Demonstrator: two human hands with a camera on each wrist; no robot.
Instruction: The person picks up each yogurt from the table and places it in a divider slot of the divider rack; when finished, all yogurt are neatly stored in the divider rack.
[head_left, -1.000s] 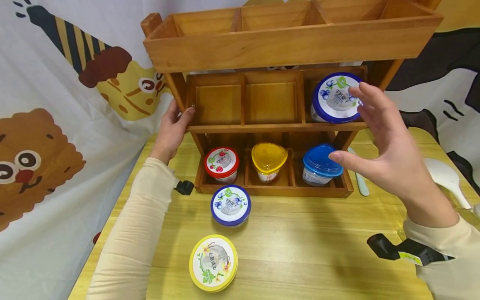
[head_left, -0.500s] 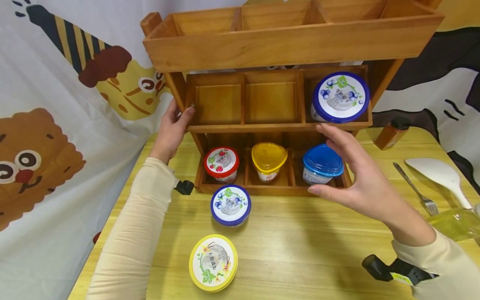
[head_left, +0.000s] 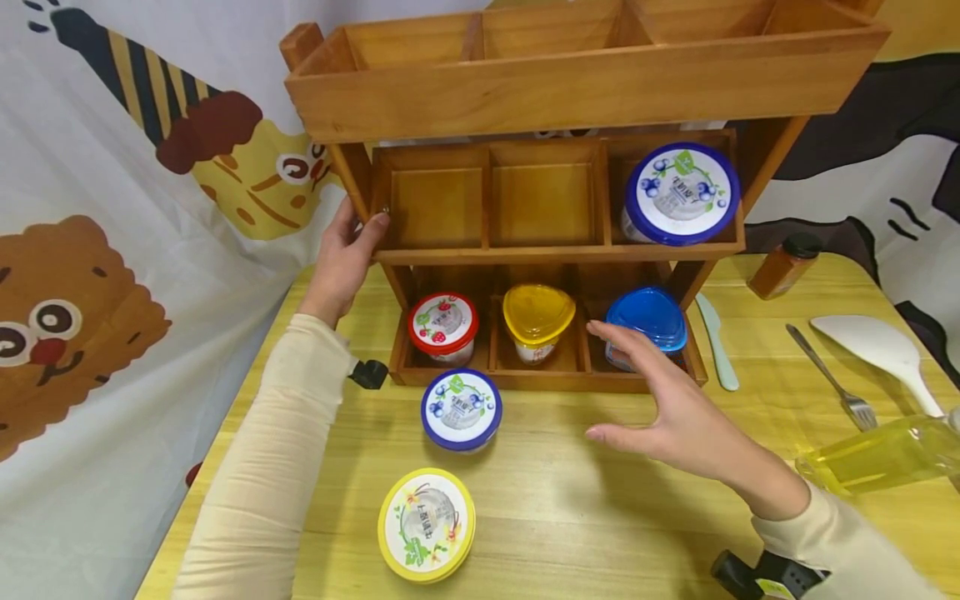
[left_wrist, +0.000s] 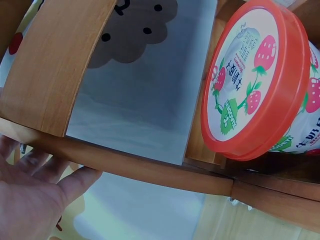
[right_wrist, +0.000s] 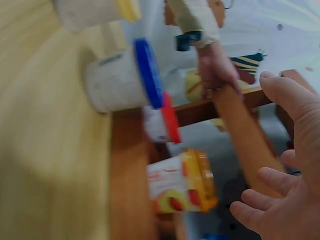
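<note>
- At L hand [head_left: 341, 260]: brown wooden 3-tier rack [head_left: 562, 100], L side in its grasp.
- Behind R hand [head_left: 684, 423] fingers, head view: round cup [head_left: 647, 307] w/ shiny blue plastic lid, partly hidden, rack's bottom tier.
- R hand: thumb & fingers spread, released.
- Left of R hand, apart: round blue-rimmed white tub [head_left: 461, 410] on pale wood table [head_left: 555, 508].

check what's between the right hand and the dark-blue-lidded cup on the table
Only bare tabletop lies between the right hand and the dark-blue-lidded cup, as the head view shows.
</note>
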